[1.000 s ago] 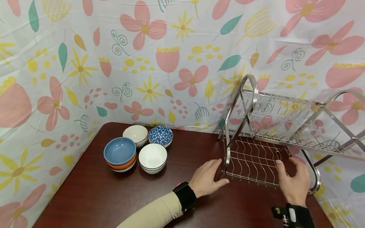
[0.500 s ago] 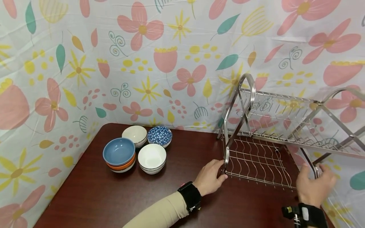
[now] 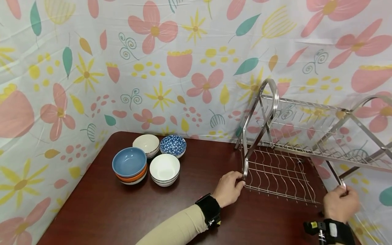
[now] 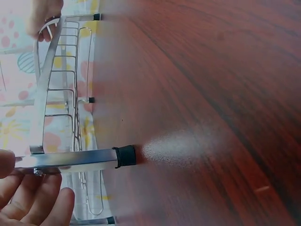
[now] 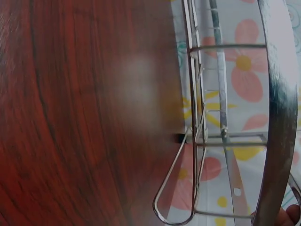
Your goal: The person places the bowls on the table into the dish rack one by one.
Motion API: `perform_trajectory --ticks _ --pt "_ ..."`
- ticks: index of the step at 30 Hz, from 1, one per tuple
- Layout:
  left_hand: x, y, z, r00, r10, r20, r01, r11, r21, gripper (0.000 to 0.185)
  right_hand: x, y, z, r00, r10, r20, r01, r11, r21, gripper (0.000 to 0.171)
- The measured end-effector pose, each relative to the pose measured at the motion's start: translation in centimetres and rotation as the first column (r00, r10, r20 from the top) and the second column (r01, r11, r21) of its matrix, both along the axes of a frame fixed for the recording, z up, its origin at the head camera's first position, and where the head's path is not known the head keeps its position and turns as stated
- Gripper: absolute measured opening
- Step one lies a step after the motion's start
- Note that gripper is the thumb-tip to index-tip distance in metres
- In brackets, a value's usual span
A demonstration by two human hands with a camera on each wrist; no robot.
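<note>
A steel two-tier dish rack (image 3: 281, 170) stands on the right side of the dark wooden table (image 3: 122, 211). My left hand (image 3: 237, 180) grips the rack's left front leg near its foot. In the left wrist view my fingers (image 4: 33, 202) curl round that leg (image 4: 70, 160), whose black cap (image 4: 124, 156) rests on the wood. My right hand (image 3: 343, 192) grips the right front leg low down. The right wrist view shows the curved steel frame (image 5: 277, 117) and one fingertip (image 5: 288, 215) at the bottom corner.
Bowls sit at the table's back left: a blue bowl on an orange-banded stack (image 3: 129, 163), a white stack (image 3: 164, 167), a blue patterned bowl (image 3: 173, 145) and a cream stack (image 3: 146, 143). A floral sheet (image 3: 153, 68) walls the table at the back and sides.
My right hand has moved right from the lower wire shelf to the right front leg and taken hold. My left hand has closed round the left front leg.
</note>
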State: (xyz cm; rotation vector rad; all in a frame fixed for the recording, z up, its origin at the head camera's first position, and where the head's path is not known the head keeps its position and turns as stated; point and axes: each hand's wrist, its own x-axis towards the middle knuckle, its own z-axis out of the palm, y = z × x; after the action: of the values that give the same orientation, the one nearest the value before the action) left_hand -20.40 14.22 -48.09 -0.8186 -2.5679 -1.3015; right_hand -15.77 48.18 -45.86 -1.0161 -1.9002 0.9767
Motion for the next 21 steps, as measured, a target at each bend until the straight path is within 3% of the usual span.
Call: perform_trajectory --ticks 4,11,21 --pt "-0.24 0.22 -0.06 1.0 0.005 0.013 -0.006 1.0 0.023 0.012 0.1 0.03 0.02 1.0 0.016 -0.007 -0.016 0.999 -0.05 0.016" --pt "-0.28 0.36 -0.22 0.999 0.02 0.048 -0.023 0.998 0.054 0.011 0.13 -0.27 0.07 0.999 0.029 -0.019 -0.031 0.997 -0.065 0.016" --pt "-0.21 0.51 -0.29 0.999 0.012 0.046 -0.014 0.998 0.056 0.01 0.62 0.43 0.35 0.985 0.067 -0.16 -0.101 0.97 -0.219 0.035"
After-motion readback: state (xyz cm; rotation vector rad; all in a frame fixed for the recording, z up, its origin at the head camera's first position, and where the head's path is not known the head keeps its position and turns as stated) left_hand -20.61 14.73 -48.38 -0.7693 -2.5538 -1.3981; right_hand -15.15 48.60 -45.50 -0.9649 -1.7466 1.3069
